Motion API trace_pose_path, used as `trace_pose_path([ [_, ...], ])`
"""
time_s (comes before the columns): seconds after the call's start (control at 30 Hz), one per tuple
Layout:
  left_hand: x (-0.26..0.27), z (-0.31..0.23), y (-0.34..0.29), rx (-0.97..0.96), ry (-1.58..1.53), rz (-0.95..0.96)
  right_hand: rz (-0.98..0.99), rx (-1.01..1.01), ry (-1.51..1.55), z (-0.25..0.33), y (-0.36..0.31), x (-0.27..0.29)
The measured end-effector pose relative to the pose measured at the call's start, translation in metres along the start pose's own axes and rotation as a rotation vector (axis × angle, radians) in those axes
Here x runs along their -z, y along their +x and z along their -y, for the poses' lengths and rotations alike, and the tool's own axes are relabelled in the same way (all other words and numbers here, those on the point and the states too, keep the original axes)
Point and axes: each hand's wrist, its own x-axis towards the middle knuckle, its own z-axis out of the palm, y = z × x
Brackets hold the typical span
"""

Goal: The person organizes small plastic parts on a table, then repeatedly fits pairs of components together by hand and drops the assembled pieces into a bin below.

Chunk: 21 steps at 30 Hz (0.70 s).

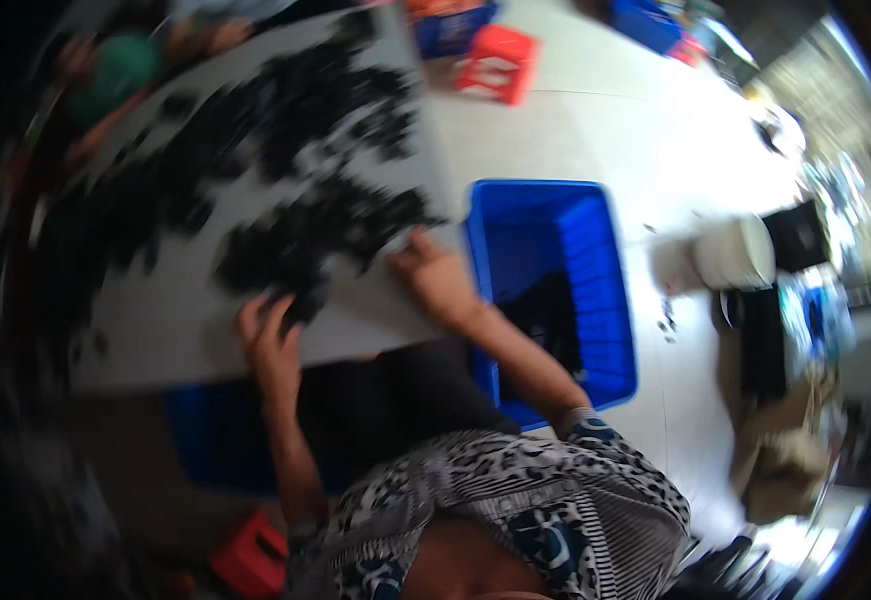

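Observation:
Heaps of small black pieces lie spread over the white table in front of me; blur hides their exact kind. At the near edge of the closest heap, my left hand has its thumb and fingers closed around a small black piece. My right hand rests by the table's right edge, beside the same heap. Its fingers are bent and drawn together, and whatever lies between them is too blurred to make out. Just right of that hand stands a blue basket with black pieces inside.
Across the table sits a person in green, arm on the tabletop. A red stool stands on the floor beyond. Another blue container is under the table, near a red object. A white bucket and bags stand at right.

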Motion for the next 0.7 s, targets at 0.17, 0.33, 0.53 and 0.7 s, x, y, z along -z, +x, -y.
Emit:
trace_pose_path([
  [0.17, 0.004, 0.011, -0.009, -0.076, 0.023, -0.035, -0.042, 0.134, 0.003, 0.021, 0.001, -0.001],
  [0.33, -0.019, 0.049, -0.010, -0.172, -0.003, -0.148, -0.015, 0.146, -0.005, 0.016, -0.012, -0.002],
  [0.53, -0.025, 0.036, -0.015, -0.127, -0.193, -0.405, -0.136, -0.071, 0.473, 0.016, -0.023, 0.002],
  [0.7, -0.022, -0.029, -0.015, 0.041, -0.779, -0.263, -0.024, -0.249, 1.140, 0.032, -0.030, 0.026],
])
